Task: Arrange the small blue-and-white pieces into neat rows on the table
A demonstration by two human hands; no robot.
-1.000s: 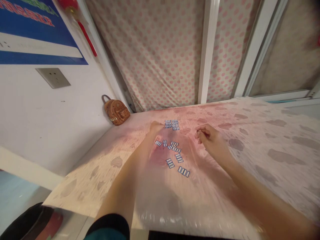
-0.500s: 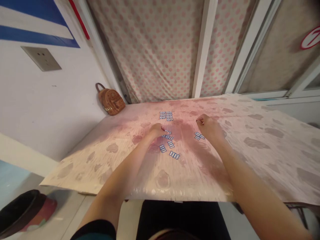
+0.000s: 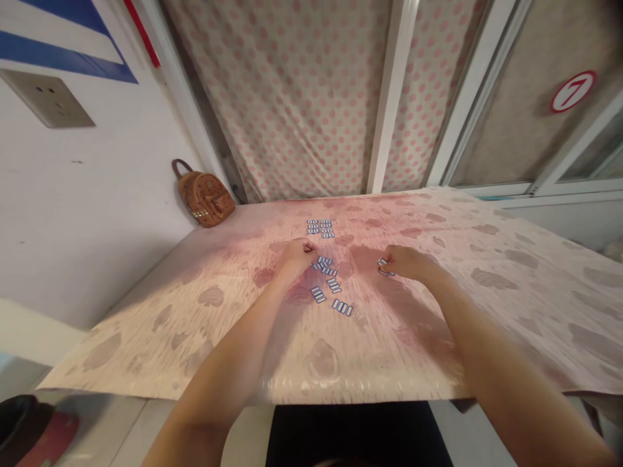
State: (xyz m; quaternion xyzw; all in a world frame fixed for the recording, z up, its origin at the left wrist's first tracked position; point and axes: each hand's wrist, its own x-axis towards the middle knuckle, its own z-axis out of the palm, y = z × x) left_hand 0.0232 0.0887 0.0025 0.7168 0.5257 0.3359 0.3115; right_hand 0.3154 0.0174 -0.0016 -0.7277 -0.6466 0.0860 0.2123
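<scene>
- Toward the far edge of the table [image 3: 365, 357], we see a neat block of striped blue-and-white cards [image 3: 327, 231].
- Closer to the near edge, we find loose cards [image 3: 333, 286], some overlapping, others apart.
- To their right, a small pile [image 3: 386, 266] of similar cards lies at our right hand [image 3: 402, 262], whose fingertips touch it; we cannot tell whether they grip one.
- Just left of the loose cards is our left hand [image 3: 296, 255], fingers curled; we cannot tell whether it holds anything.
- At the far left corner, we see a brown bag [image 3: 207, 199].
- Beyond the far edge, we see a dotted curtain [image 3: 302, 104].
</scene>
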